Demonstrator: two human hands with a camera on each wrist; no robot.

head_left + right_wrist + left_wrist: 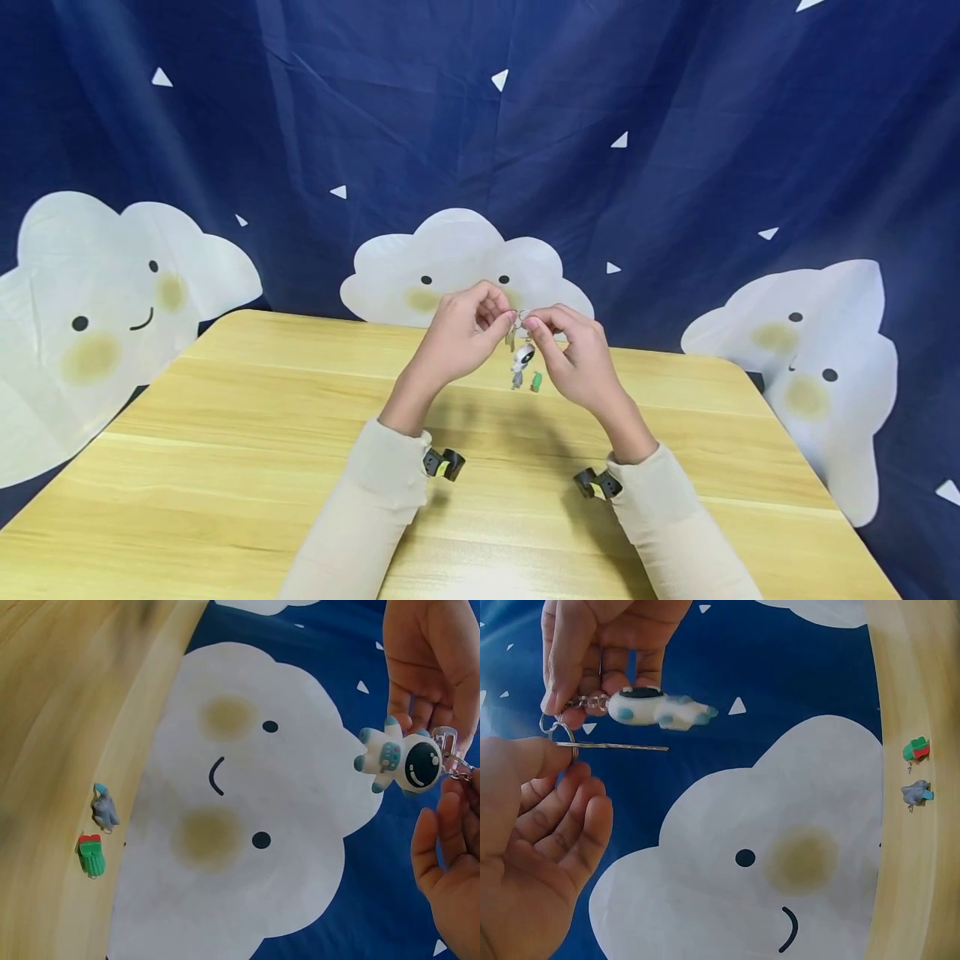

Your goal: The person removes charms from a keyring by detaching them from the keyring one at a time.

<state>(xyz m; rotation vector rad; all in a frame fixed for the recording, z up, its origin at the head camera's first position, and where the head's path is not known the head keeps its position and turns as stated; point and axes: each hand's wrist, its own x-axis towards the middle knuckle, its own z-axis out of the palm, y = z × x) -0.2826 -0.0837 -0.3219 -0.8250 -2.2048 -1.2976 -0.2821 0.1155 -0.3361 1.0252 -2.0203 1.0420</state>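
Both hands are raised over the far side of the table. My left hand (459, 335) pinches a metal key ring (574, 738) between thumb and fingers, right where a thin key (630, 747) hangs from it. Opposite, my right hand (579, 360) pinches the other side of the ring, close to the chain. From that chain dangles a white astronaut figure (394, 757) with a dark visor and blue trim. Beyond and below it on the table lie a grey charm (105, 808) and a green charm with a red end (91, 856), side by side.
The wooden table (225, 475) ends at a rounded far edge just behind the hands. A dark blue curtain (420, 100) with white smiling clouds hangs directly behind it. Each wrist wears a small black camera over a light sleeve (352, 508).
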